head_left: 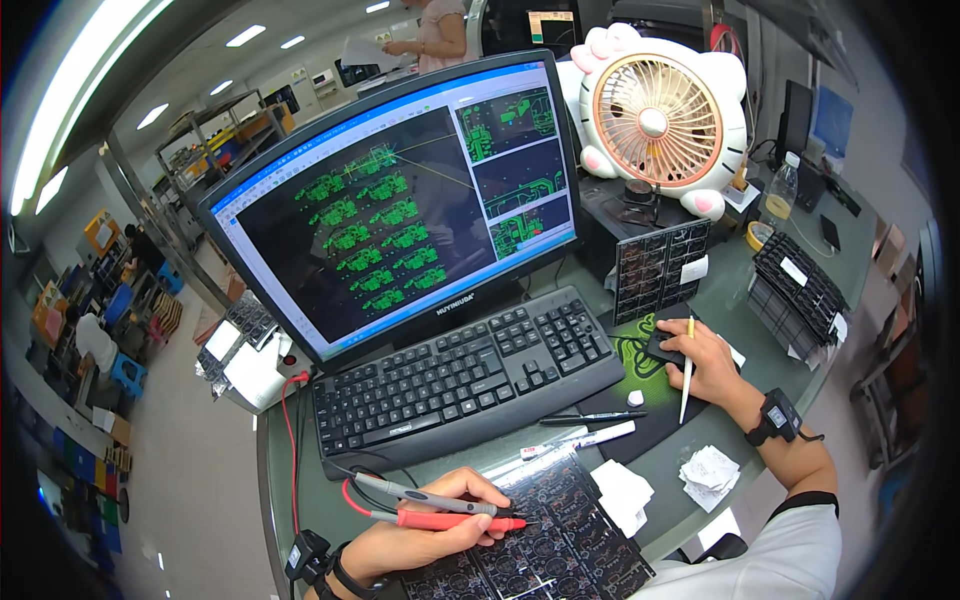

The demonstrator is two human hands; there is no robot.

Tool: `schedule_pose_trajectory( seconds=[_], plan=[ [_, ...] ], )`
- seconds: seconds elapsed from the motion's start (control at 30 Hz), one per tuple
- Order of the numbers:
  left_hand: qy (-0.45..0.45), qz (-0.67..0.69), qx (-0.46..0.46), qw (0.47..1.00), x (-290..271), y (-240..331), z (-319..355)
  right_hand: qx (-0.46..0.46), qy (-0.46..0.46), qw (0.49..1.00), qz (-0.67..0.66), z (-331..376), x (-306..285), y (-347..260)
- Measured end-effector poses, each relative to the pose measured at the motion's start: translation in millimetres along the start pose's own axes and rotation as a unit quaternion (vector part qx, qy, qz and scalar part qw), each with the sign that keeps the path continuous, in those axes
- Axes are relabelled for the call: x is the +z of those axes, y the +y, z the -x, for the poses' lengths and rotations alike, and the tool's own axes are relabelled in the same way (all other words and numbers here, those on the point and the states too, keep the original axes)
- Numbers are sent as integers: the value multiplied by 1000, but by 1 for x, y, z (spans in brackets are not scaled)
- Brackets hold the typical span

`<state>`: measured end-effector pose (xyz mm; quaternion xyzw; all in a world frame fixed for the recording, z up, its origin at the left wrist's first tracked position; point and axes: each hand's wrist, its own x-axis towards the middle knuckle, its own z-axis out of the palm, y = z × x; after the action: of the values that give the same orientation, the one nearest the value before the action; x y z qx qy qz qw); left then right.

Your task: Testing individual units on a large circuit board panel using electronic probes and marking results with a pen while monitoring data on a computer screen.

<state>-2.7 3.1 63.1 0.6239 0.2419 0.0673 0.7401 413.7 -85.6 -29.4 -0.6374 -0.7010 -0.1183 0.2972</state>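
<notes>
My left hand [430,535] grips two test probes, a red one [460,521] and a grey one [425,494], with their tips over a black circuit board panel [555,540] at the desk's front edge. My right hand [705,362] rests on a black mouse [664,348] on a green and black mouse pad [628,352], and a thin white and yellow stick [688,372] is held between its fingers. Both wrists carry black bands.
A black keyboard [465,378] lies before a monitor [400,205] showing green board layouts. Two pens [592,420] and paper scraps [710,470] lie on the desk. A pink fan [660,118], stacked board panels [800,285], a bottle [781,190]. A person [435,35] stands far back.
</notes>
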Motion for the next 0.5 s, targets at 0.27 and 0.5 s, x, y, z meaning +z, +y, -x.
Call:
schedule_pose_trajectory(
  seconds=[0.27, 0.5],
  plan=[
    [10, 9, 5, 1000, -1, -1, -1, 7, -9, 1000, 5, -3, -1, -3],
    [-9, 30, 0, 1000, 0, -1, -1, 14, -17, 1000, -6, 0, -4, -6]
  ],
)
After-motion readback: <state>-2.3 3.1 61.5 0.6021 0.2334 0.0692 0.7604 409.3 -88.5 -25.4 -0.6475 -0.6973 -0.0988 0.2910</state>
